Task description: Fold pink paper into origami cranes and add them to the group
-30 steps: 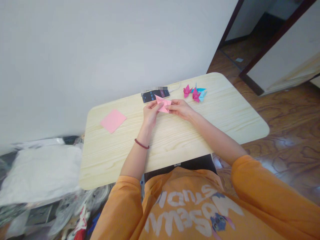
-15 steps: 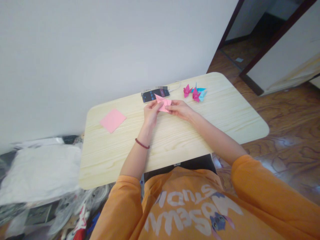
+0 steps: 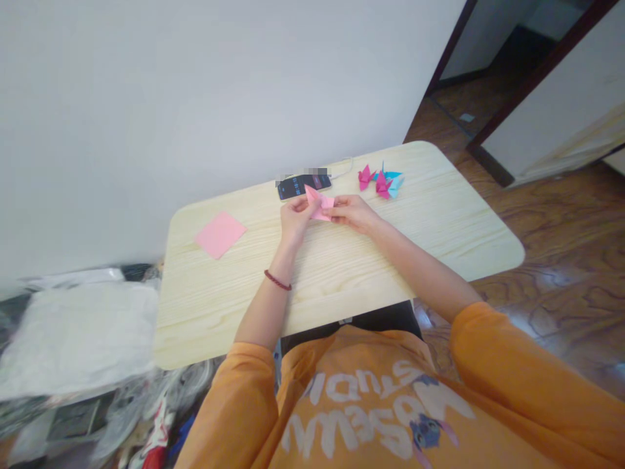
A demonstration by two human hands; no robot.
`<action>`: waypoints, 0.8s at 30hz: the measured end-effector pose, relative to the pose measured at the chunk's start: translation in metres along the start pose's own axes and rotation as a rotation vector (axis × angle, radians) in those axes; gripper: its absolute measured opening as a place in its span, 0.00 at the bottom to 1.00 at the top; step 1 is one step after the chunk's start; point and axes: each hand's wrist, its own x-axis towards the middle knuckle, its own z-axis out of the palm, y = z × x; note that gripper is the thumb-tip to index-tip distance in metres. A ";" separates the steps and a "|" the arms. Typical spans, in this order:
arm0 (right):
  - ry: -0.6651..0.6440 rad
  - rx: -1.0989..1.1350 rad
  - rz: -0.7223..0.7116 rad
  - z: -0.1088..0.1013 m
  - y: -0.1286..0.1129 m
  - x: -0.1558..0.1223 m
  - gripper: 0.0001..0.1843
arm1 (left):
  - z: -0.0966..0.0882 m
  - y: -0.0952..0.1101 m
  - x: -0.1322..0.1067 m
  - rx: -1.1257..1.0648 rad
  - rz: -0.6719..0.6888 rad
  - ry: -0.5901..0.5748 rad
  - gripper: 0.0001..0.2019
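Note:
Between my hands is a small piece of folded pink origami paper point(image 3: 314, 195), one pointed flap standing up toward the phone. My left hand point(image 3: 295, 218) pinches its left side, thumb across the front. On the other side, my right hand point(image 3: 355, 213) grips the right edge between thumb and fingers. Both hands are just above the table, close to its far side. The fingertips behind the paper are hidden. A flat pink square of paper point(image 3: 221, 235) lies to the left of my hands.
A phone point(image 3: 297, 187) showing a timer lies at the table's wall edge, a white cable point(image 3: 346, 168) beside it. Folded paper cranes, magenta point(image 3: 365, 177) and blue point(image 3: 390, 175), sit at the back right. The pale wooden table point(image 3: 234, 306) has rounded corners.
The pink paper has tilted slightly, and its upper point has shifted a little to the right. My left thumb has slid a little further across it. Both hands keep their grip.

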 end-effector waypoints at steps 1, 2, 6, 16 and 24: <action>0.004 -0.004 0.000 0.000 0.000 0.000 0.21 | 0.001 0.000 -0.001 0.008 0.006 -0.002 0.10; 0.007 -0.009 -0.001 0.000 0.000 0.000 0.21 | 0.001 0.001 -0.001 0.014 0.011 -0.005 0.11; 0.017 -0.029 -0.011 0.001 0.002 0.000 0.21 | 0.002 0.001 -0.003 0.033 0.011 0.014 0.13; -0.034 0.000 0.041 0.003 -0.005 -0.006 0.17 | 0.002 -0.002 0.000 -0.054 -0.021 0.065 0.15; -0.020 0.072 0.077 0.003 -0.004 -0.005 0.15 | -0.001 -0.005 0.002 -0.102 -0.014 0.109 0.17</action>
